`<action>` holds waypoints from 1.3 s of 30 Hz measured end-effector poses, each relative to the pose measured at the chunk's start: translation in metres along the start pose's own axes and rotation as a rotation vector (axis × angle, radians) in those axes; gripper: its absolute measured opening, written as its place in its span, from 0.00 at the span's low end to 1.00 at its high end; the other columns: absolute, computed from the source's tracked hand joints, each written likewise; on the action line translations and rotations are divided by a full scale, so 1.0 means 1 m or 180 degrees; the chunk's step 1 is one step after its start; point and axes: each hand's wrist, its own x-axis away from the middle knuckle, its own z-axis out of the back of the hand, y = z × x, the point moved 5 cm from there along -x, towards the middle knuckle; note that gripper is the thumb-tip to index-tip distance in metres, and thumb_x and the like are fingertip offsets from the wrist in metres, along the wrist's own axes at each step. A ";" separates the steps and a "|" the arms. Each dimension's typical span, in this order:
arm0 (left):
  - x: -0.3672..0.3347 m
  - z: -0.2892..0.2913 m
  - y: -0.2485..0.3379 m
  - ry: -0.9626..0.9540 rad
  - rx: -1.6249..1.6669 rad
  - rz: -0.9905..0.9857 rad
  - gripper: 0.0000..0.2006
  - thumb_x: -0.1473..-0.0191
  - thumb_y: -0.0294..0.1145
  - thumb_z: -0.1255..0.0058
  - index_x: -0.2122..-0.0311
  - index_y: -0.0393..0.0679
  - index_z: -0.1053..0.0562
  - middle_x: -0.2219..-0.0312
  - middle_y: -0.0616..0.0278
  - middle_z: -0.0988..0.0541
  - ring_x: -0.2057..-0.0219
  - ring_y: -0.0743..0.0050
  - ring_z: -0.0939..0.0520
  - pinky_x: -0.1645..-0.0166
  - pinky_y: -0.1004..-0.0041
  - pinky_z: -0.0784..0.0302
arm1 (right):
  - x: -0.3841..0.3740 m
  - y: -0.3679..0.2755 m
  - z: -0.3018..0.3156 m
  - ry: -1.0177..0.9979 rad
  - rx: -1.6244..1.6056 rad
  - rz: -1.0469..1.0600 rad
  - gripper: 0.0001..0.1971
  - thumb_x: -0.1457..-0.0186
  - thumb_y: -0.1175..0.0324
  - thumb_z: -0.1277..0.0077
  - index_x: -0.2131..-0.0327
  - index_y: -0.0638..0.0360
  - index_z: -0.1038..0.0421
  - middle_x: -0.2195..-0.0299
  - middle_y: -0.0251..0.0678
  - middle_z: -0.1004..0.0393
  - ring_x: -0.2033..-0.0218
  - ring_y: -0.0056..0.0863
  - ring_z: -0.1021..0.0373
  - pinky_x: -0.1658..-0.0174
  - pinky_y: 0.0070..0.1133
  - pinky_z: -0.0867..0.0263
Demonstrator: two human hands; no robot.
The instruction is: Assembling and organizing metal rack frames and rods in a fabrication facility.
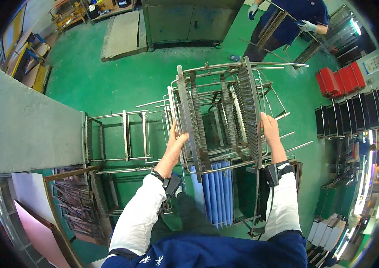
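A grey metal slotted rack point(253, 102) with toothed side bars and thin rods stands in front of me, held between my two hands. My left hand point(174, 143) is closed round its left upright bar, thumb on the near side. On the right side, my right hand point(271, 129) grips the other upright, its fingertips partly hidden behind the bar. More racks of the same kind show behind and through the held one, so their edges are hard to separate. Below it, blue upright panels point(218, 196) stand in a row close to my legs.
Empty metal racks point(126, 134) stand on the green floor at the left, beside a grey panel point(33, 120). A co-worker point(287, 27) in gloves holds another rack at the far right. Red bins point(340, 81) and dark panels point(352, 115) line the right side.
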 end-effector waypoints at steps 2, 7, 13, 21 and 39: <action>-0.002 0.002 -0.004 0.0071 0.0076 -0.0036 0.46 0.51 0.42 0.45 0.33 0.45 0.58 0.39 0.42 0.46 0.38 0.55 0.43 0.36 0.62 0.49 | 0.001 -0.002 -0.003 -0.0496 -0.0453 -0.0558 0.18 0.38 0.56 0.55 0.67 0.64 0.27 0.72 0.30 0.28 0.68 0.18 0.36 0.61 0.19 0.39; -0.005 0.004 -0.005 0.0038 0.0296 -0.0232 0.46 0.51 0.39 0.45 0.33 0.46 0.59 0.41 0.43 0.43 0.40 0.57 0.41 0.37 0.63 0.46 | -0.032 0.044 -0.001 -0.0084 -0.1381 -0.1502 0.34 0.40 0.45 0.58 0.38 0.59 0.46 0.40 0.49 0.42 0.36 0.34 0.48 0.38 0.27 0.50; -0.007 0.004 -0.004 -0.0013 0.0058 -0.0141 0.43 0.51 0.37 0.50 0.32 0.52 0.59 0.44 0.48 0.39 0.44 0.58 0.35 0.41 0.64 0.41 | -0.044 0.102 -0.022 -0.0721 0.0012 -0.1822 0.30 0.45 0.45 0.50 0.54 0.66 0.31 0.62 0.42 0.29 0.59 0.29 0.34 0.57 0.23 0.39; 0.014 0.005 0.023 -0.0213 0.0638 -0.0477 0.40 0.52 0.32 0.55 0.33 0.51 0.55 0.53 0.56 0.35 0.53 0.68 0.32 0.46 0.70 0.37 | -0.021 0.064 0.011 0.0394 -0.0528 -0.1754 0.21 0.45 0.49 0.47 0.79 0.57 0.30 0.83 0.25 0.38 0.79 0.17 0.40 0.76 0.18 0.45; 0.307 0.187 0.125 0.1351 -0.0398 -0.1183 0.31 0.48 0.20 0.53 0.37 0.41 0.45 0.54 0.59 0.26 0.52 0.73 0.26 0.46 0.71 0.33 | 0.190 -0.109 -0.146 -0.0556 -0.2417 -0.1702 0.12 0.40 0.58 0.53 0.65 0.57 0.29 0.74 0.27 0.31 0.74 0.20 0.34 0.70 0.20 0.37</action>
